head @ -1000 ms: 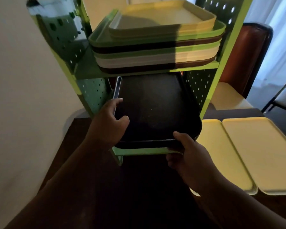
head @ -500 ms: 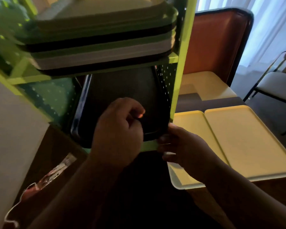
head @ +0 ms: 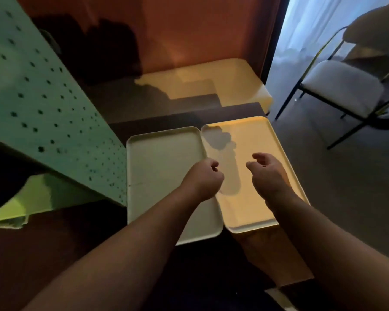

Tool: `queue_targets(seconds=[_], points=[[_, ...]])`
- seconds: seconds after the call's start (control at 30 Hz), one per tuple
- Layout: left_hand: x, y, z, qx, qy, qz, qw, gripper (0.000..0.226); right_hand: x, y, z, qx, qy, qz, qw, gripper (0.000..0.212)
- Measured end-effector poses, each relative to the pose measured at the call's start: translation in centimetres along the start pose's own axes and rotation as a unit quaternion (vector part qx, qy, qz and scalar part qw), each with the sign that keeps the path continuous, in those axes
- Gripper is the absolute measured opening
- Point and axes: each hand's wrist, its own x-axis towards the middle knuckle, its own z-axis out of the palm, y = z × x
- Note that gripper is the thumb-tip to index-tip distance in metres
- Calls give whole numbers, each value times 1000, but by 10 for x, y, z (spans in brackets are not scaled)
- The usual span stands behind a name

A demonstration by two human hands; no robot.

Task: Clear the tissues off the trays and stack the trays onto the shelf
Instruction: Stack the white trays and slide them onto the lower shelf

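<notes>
Two pale trays are lying side by side on the dark table [head: 94, 239], their long edges touching. The left tray [head: 160, 167] is sitting in shadow, while the right tray [head: 254, 140] is catching warm yellow light. Both hands are hovering over them, gripping nothing: the left hand [head: 203, 178] is curling loosely above the seam between the trays, and the right hand [head: 267, 173] is hanging half open over the right tray, fingers bent. The green perforated shelf [head: 36, 104] is standing at the left, just beside the left tray. A chair [head: 339, 86] is standing at the far right.
</notes>
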Motion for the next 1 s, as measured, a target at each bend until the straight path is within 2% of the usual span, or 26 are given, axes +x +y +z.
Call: queue_targets(seconds=[0.13,0.2,0.3,0.4,0.53,0.6,0.77,0.83,0.93,1.0], points=[[30,-1,49,86,-37,-90,992,50,57,55,-47,-188,41,37,981,57],[36,-3,65,144,-51,-111,982,44,76,75,-62,-250,40,42,967,55],[45,-5,79,151,-24,-145,978,33,98,95,-75,-300,-1,68,952,49],[46,1,87,152,-8,-157,976,43,108,98,-82,-273,-11,66,960,37],[50,-3,88,153,-4,-166,974,43,117,93,-91,-215,4,80,973,42],[49,-6,87,125,9,-180,976,51,121,86,-95,-168,-4,84,982,31],[39,-11,86,79,128,-171,974,67,117,57,-105,-81,-32,29,996,40],[36,-18,80,54,153,-162,973,56,113,49,-107,-72,-26,12,997,40],[26,-31,62,-11,202,-132,970,27,107,43,-92,-56,-29,14,998,38],[17,-45,45,-35,246,-129,960,23,99,37,-67,-45,-44,15,998,38]])
